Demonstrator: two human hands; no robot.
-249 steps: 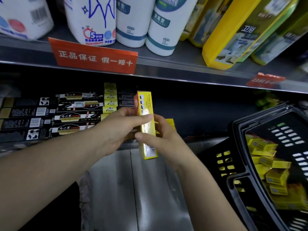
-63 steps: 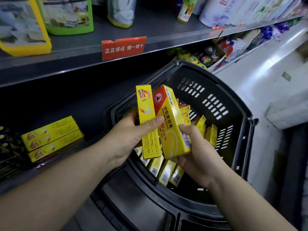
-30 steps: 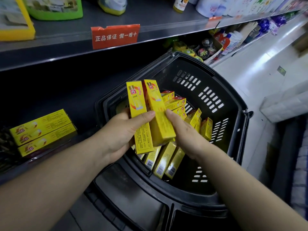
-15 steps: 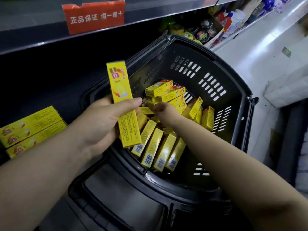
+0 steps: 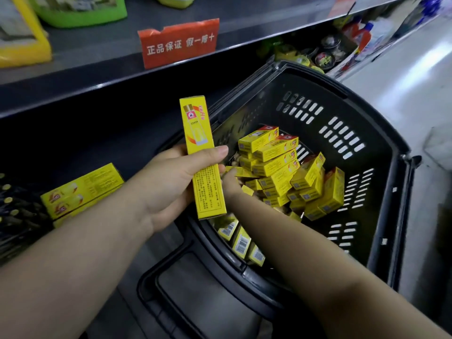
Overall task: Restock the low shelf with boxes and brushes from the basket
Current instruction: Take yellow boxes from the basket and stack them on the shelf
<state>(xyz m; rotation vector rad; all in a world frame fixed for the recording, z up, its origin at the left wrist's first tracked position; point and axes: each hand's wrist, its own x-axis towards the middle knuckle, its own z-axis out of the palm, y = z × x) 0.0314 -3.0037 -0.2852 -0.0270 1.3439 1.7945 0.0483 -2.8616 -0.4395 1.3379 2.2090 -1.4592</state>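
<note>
The left hand (image 5: 168, 189) grips a long yellow box (image 5: 203, 157) upright, thumb across its front, above the near-left rim of the black basket (image 5: 393, 167). The right hand (image 5: 231, 185) reaches among the piled yellow boxes (image 5: 281, 167) inside and touches one. Whether it grips cannot be told.

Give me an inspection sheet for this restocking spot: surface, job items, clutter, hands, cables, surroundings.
Surface: low shelf, dim, with shelved boxes stacked at left.
Job's things: black basket holding a pile of yellow boxes; one held box upright.
Clutter: dark packs far left, too dim to identify.
Hands: left hand grips the held box; right hand down in the pile, grip hidden.
Cables: nothing seen.
Surroundings: upper shelf with red sign; pale floor at right.
</note>
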